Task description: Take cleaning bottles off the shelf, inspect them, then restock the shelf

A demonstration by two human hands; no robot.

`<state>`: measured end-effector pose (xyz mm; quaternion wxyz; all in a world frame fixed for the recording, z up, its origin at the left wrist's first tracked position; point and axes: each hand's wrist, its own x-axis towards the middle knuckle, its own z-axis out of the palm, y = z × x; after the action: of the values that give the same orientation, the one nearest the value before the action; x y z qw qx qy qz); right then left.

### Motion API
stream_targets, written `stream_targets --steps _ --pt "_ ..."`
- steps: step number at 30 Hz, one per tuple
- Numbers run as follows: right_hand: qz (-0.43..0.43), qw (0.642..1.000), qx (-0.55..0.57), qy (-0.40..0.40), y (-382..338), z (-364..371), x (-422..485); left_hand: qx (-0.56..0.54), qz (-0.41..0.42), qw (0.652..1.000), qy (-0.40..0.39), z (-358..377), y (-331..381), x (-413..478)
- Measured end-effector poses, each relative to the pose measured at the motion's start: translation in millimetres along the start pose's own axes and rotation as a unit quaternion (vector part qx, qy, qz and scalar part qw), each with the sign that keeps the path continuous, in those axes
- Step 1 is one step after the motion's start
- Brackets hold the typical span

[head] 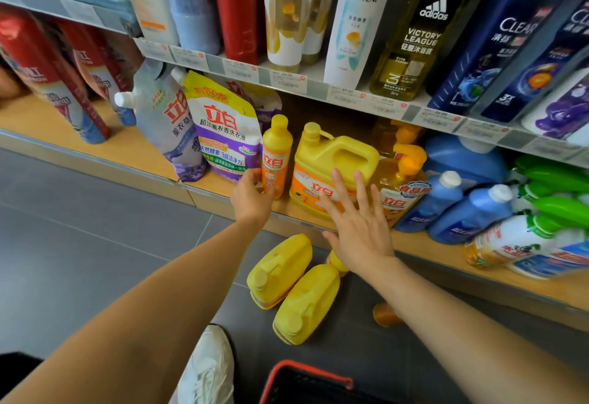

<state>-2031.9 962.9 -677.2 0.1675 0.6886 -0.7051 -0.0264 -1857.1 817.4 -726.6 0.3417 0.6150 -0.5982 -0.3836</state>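
On the bottom wooden shelf stands a slim yellow bottle; my left hand curls round its lower part. Right of it stands a large yellow jug with a handle. My right hand hovers in front of the jug with fingers spread and straight, holding nothing. Two more yellow jugs lie on their sides on the grey floor below the shelf edge. An orange pump bottle stands right of the jug.
Purple refill pouches stand left of the slim bottle; blue bottles and green-capped sprays crowd the right. Shampoo bottles fill the upper shelf. A red-rimmed basket and a white shoe are at the bottom.
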Motion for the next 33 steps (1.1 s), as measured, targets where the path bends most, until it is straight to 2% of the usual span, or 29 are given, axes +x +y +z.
stream_targets --steps 9,14,23,28,30,33 --pt "-0.005 0.996 -0.074 -0.052 14 -1 35 -0.025 0.013 0.997 0.077 45 10 18" --pt "0.013 0.994 -0.071 -0.079 10 -6 52 -0.026 0.013 0.996 0.084 54 11 31" --pt "0.049 0.990 -0.088 -0.099 8 1 72 -0.063 0.059 0.991 -0.098 43 1 36" --pt "0.079 0.980 -0.095 -0.158 7 7 91 -0.049 0.050 0.983 -0.171 32 0 40" --pt "0.086 0.978 -0.074 -0.174 8 4 95 -0.036 0.051 0.977 -0.202 25 3 41" --pt "0.070 0.986 0.007 -0.150 11 -8 92 -0.033 0.040 0.964 -0.262 12 9 34"
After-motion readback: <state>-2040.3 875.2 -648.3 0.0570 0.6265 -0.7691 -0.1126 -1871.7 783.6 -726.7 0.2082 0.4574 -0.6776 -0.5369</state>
